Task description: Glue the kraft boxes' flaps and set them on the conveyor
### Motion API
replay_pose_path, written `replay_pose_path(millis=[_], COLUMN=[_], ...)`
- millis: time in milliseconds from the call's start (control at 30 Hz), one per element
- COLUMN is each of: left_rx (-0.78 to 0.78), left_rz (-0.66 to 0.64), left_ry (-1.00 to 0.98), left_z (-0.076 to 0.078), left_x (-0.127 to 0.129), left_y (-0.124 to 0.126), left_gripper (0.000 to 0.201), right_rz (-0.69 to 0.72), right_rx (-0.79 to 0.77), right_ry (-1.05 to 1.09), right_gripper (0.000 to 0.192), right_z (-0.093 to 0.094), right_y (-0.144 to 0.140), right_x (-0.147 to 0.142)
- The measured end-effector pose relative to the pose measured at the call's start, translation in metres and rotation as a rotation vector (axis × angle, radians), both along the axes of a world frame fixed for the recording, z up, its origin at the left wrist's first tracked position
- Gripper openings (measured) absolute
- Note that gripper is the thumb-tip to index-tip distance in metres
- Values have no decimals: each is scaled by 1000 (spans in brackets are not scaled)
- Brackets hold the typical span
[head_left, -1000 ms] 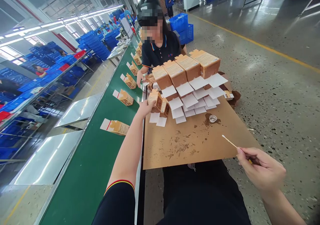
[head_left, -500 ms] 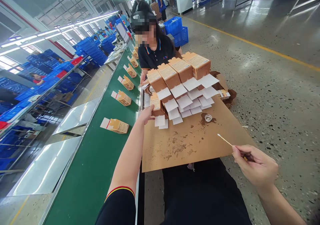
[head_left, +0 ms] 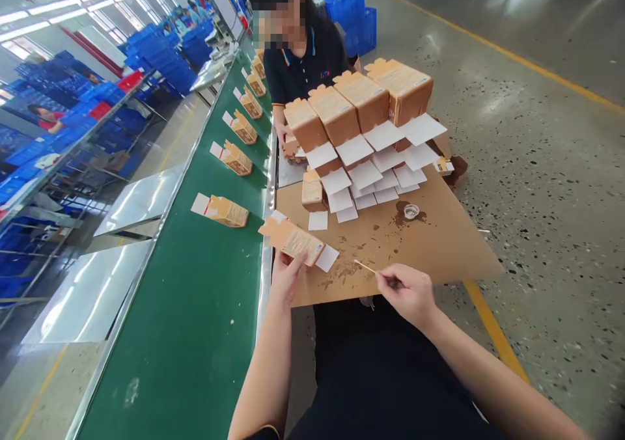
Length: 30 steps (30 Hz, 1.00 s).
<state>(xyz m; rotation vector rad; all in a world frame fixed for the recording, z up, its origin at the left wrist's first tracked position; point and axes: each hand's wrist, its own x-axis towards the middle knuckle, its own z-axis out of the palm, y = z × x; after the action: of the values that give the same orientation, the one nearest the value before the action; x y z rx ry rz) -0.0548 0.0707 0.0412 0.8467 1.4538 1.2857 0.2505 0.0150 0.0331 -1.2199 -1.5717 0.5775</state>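
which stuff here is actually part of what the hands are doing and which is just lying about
In use:
- small box, held by the left hand
- thin stick, pinched in the right hand
- brown board
- little dish
- stacked boxes

Lying about:
- boxes on the green belt
- blue crates

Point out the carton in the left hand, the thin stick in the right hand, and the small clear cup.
carton (head_left: 293,239), head view, on its printed top face.
thin stick (head_left: 365,267), head view, on the bare shaft.
small clear cup (head_left: 411,211), head view, on its rim.
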Motion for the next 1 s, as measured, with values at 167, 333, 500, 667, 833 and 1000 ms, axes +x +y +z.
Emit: replay_pose_path(millis=[167, 333, 500, 667, 833, 1000], left_rx=[22, 11, 22, 88, 135, 103], left_rz=[-3, -15, -17, 5, -15, -15], left_ry=[65, 48, 53, 184, 372, 400], left_z=[-16, -16, -18, -25, -28, -31], left_x=[19, 21, 23, 38, 53, 56], left_y=[2, 3, -1, -17, -32, -29], left_gripper=[71, 75, 76, 81, 82, 79], right_rz=[190, 283, 218, 49, -31, -28], right_rx=[-52, -35, -30, -1, -16, -40], right_ry=[-95, -161, -188, -111, -23, 11], right_gripper=[30, 31, 30, 27, 25, 27], right_z=[-34, -50, -47, -32, -17, -11], right_y=[21, 21, 30, 32, 17, 7], right_x=[-44, -47, -37, -15, 4, 9])
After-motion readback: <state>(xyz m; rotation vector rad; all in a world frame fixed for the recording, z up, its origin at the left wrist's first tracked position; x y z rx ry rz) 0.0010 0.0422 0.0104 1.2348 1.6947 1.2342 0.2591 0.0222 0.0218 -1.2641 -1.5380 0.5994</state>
